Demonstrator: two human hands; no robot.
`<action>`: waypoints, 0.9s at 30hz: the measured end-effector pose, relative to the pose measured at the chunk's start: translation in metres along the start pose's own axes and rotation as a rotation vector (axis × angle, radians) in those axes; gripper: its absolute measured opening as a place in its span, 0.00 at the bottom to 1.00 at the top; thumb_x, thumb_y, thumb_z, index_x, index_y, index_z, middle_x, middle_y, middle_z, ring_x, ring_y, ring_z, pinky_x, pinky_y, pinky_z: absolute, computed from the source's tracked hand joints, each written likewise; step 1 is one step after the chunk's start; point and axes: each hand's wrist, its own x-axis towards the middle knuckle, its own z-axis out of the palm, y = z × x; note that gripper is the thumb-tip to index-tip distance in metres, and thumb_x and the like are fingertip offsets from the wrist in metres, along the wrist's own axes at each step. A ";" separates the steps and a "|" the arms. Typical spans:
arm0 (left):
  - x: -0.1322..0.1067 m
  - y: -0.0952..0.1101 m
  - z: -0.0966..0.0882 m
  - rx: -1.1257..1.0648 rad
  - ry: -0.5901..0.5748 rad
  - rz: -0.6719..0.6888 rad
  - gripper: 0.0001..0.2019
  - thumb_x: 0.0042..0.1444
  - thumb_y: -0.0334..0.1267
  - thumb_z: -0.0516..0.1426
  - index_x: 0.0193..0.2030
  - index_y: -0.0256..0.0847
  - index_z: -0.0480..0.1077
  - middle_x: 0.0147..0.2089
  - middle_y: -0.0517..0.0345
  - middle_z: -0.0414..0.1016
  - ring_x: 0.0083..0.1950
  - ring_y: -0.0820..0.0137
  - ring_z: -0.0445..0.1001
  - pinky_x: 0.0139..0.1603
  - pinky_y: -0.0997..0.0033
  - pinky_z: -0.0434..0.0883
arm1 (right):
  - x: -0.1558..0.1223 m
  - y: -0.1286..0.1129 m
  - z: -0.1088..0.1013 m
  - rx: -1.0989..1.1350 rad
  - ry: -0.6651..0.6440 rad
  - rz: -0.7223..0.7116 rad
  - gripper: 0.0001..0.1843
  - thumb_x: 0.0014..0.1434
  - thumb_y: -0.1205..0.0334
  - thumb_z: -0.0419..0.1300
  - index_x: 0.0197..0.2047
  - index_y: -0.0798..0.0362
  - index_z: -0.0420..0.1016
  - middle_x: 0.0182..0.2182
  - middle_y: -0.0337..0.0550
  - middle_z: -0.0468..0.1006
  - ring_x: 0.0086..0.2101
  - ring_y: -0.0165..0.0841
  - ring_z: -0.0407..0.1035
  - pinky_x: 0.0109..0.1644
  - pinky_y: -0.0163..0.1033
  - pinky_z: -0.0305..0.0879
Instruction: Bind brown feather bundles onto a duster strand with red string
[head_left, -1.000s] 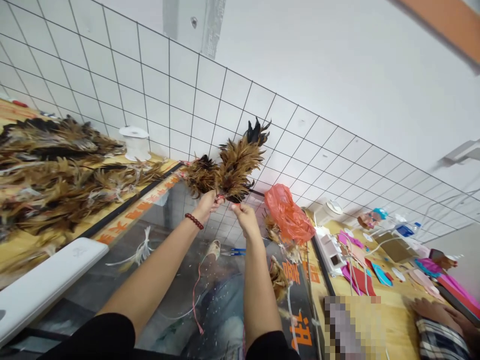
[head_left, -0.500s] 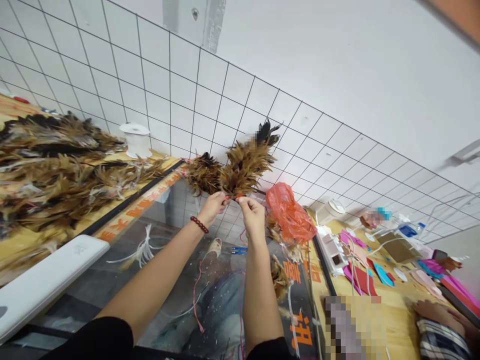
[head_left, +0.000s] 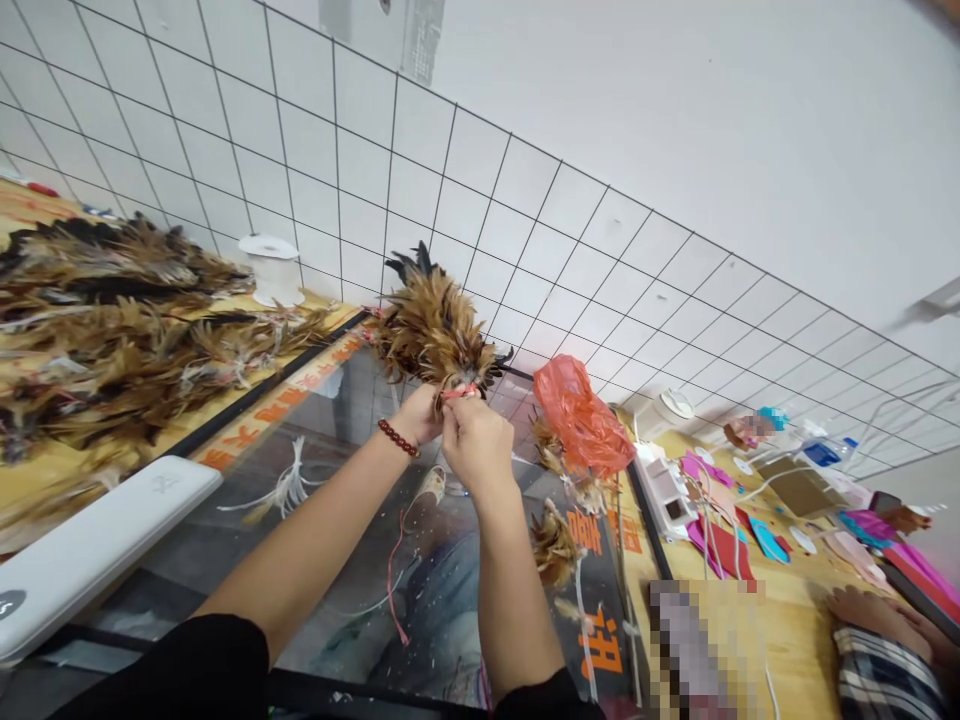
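I hold a bundle of brown and black feathers [head_left: 433, 325] up in front of the wire grid wall. My left hand [head_left: 418, 413], with a red bead bracelet on the wrist, is closed around the base of the bundle. My right hand [head_left: 474, 443] is closed right beside it, pinching a red string [head_left: 459, 392] wound at the feather base. The two hands touch each other. A thin red string [head_left: 393, 590] hangs down below them over the glass table top [head_left: 322, 480].
A heap of brown feathers [head_left: 120, 330] and a white spool [head_left: 273, 270] lie on the wooden bench at left. A white bar [head_left: 97, 540] sits near left. An orange plastic bag [head_left: 581, 415], blue scissors and coloured paper scraps [head_left: 720, 540] lie right. Another person's hand [head_left: 870, 620] rests at lower right.
The feather bundle swung from pointing up-right to pointing up-left. My right hand moved in against my left hand at the bundle's base.
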 end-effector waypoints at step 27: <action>-0.021 0.024 -0.001 0.252 -0.215 -0.057 0.06 0.47 0.29 0.59 0.23 0.29 0.74 0.25 0.47 0.72 0.26 0.69 0.69 0.27 0.70 0.67 | 0.016 0.071 0.057 0.978 -0.260 0.295 0.17 0.48 0.49 0.60 0.24 0.56 0.77 0.15 0.31 0.58 0.19 0.24 0.49 0.24 0.32 0.47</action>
